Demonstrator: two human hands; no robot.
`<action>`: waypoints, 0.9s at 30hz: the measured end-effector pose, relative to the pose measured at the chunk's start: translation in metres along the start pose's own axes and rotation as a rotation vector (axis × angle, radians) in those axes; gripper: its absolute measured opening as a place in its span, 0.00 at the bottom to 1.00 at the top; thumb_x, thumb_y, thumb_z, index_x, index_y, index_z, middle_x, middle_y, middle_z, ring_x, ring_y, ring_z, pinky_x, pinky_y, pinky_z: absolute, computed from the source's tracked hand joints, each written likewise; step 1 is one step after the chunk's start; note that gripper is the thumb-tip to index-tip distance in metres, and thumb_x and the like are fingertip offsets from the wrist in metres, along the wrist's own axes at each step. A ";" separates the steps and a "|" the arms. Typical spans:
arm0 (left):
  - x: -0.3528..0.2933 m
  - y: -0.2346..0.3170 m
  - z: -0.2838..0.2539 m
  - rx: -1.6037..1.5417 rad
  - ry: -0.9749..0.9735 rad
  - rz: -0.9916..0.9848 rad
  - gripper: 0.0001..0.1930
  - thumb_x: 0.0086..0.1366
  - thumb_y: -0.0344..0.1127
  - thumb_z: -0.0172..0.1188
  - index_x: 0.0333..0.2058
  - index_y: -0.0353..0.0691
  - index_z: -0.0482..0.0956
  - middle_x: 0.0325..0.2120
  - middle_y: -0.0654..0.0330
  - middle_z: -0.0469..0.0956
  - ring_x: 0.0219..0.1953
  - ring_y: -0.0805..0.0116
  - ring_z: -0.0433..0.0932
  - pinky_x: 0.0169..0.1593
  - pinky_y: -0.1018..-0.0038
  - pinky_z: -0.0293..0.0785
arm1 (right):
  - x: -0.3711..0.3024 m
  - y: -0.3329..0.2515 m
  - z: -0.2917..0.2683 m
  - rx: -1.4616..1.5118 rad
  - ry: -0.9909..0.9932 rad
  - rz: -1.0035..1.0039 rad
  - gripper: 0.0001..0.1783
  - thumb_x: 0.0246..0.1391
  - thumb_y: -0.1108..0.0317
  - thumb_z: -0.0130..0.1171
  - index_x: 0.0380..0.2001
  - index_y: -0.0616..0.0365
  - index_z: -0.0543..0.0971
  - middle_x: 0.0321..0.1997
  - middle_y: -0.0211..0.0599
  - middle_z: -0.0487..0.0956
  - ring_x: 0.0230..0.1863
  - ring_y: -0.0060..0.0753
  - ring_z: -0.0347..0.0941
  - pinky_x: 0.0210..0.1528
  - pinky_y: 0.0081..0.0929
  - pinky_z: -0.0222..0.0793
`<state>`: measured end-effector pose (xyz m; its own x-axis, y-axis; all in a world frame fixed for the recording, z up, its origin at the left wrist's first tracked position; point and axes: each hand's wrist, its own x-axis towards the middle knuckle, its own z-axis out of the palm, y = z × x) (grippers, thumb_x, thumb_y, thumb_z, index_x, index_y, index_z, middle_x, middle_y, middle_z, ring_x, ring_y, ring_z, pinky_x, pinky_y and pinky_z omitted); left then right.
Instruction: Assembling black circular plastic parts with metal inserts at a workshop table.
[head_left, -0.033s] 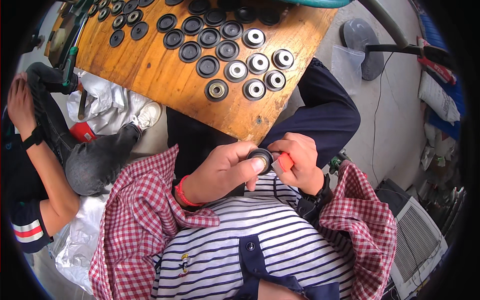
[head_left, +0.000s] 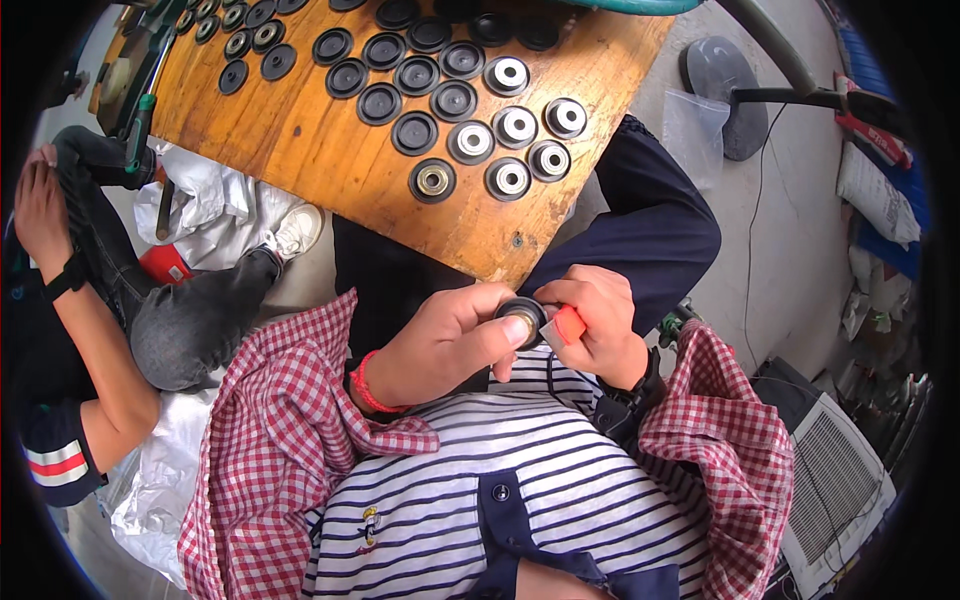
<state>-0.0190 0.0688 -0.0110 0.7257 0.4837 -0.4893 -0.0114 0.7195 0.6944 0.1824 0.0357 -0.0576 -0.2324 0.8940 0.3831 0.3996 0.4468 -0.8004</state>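
Just past the table's near corner, my left hand (head_left: 455, 335) grips a black round wheel (head_left: 511, 306) with a brass-coloured metal centre. Its thumb presses on that centre. My right hand (head_left: 598, 325) is closed beside it, fingertips at the wheel's right edge. A small orange piece (head_left: 569, 325) shows between its fingers; most of it is hidden, so its kind is unclear. On the wooden table (head_left: 300, 150) lie several black discs (head_left: 415, 132), some plain. Others carry silver metal bearings (head_left: 509, 178), and a brass-toned one (head_left: 433, 180) sits nearest me.
At the left sits another person, whose hand (head_left: 42, 205) rests by their knee. A green-handled tool (head_left: 140, 130) lies at the table's left edge. Right of the table are a grey pedal-like base (head_left: 720, 95), a thin cable and a white grilled panel (head_left: 835, 490).
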 end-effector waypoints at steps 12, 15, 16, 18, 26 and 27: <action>-0.001 0.006 0.002 -0.010 -0.053 -0.053 0.13 0.67 0.41 0.50 0.35 0.35 0.72 0.23 0.66 0.73 0.27 0.81 0.72 0.32 0.82 0.67 | 0.002 0.002 -0.001 0.009 -0.028 -0.051 0.09 0.38 0.73 0.63 0.26 0.59 0.75 0.19 0.34 0.70 0.17 0.37 0.68 0.19 0.29 0.63; -0.001 0.008 0.002 -0.018 -0.100 -0.093 0.13 0.67 0.42 0.51 0.35 0.35 0.72 0.23 0.66 0.73 0.28 0.81 0.71 0.33 0.82 0.67 | -0.004 0.005 0.000 0.047 -0.063 -0.022 0.08 0.39 0.74 0.62 0.25 0.59 0.74 0.18 0.34 0.70 0.16 0.37 0.68 0.19 0.30 0.63; -0.003 0.009 -0.001 0.006 -0.193 -0.096 0.14 0.66 0.41 0.51 0.34 0.34 0.72 0.25 0.63 0.73 0.28 0.78 0.73 0.33 0.80 0.69 | -0.005 0.007 0.000 0.044 -0.062 -0.020 0.08 0.39 0.74 0.62 0.25 0.59 0.74 0.18 0.34 0.70 0.16 0.37 0.68 0.19 0.30 0.63; -0.003 0.012 -0.004 0.178 -0.380 -0.038 0.14 0.65 0.41 0.52 0.34 0.33 0.72 0.27 0.61 0.73 0.28 0.75 0.75 0.33 0.79 0.72 | -0.006 0.012 0.001 -0.027 -0.085 0.082 0.07 0.39 0.74 0.61 0.24 0.59 0.73 0.18 0.34 0.69 0.16 0.38 0.67 0.18 0.31 0.62; -0.003 0.010 -0.006 0.047 -0.199 -0.097 0.12 0.66 0.37 0.51 0.36 0.30 0.72 0.28 0.63 0.72 0.28 0.78 0.75 0.33 0.81 0.72 | 0.006 0.007 -0.011 0.121 -0.060 -0.088 0.09 0.37 0.74 0.63 0.23 0.58 0.73 0.19 0.34 0.71 0.16 0.35 0.67 0.18 0.29 0.61; -0.004 0.011 -0.006 0.049 -0.197 -0.096 0.12 0.66 0.37 0.51 0.36 0.30 0.72 0.28 0.63 0.72 0.28 0.78 0.75 0.33 0.81 0.72 | 0.009 0.006 -0.012 0.120 -0.099 -0.087 0.08 0.39 0.73 0.63 0.23 0.58 0.74 0.19 0.35 0.71 0.16 0.37 0.68 0.18 0.29 0.61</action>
<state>-0.0257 0.0776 -0.0049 0.8423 0.3041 -0.4451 0.0940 0.7302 0.6768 0.1928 0.0466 -0.0533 -0.3501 0.8417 0.4110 0.2669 0.5102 -0.8176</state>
